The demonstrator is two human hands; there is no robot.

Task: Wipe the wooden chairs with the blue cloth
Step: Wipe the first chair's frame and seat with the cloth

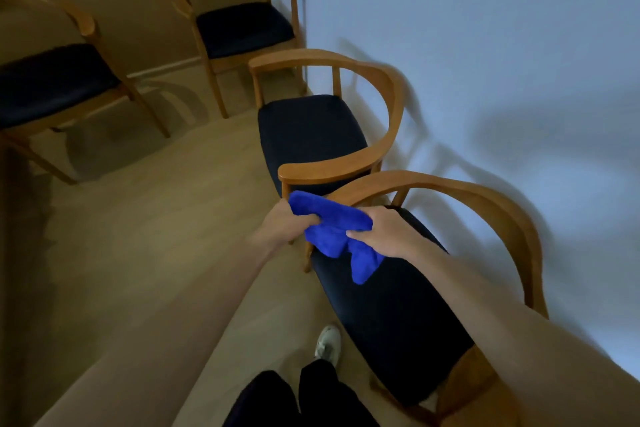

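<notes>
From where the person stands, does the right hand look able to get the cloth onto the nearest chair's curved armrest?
Probably yes. The right hand grips the blue cloth right beside the nearest chair's armrest, with nothing between them.

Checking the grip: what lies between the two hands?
In the head view only the blue cloth spans from left hand to right hand; both grip it.

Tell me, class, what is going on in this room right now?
A person stands beside a row of curved wooden armchairs with dark padded seats. Both the left hand and the right hand grip a bunched bright blue cloth, held just above the front armrest of the nearest wooden armchair. The next armchair along the wall stands close behind it. Whether the cloth touches the wood cannot be told.
</notes>
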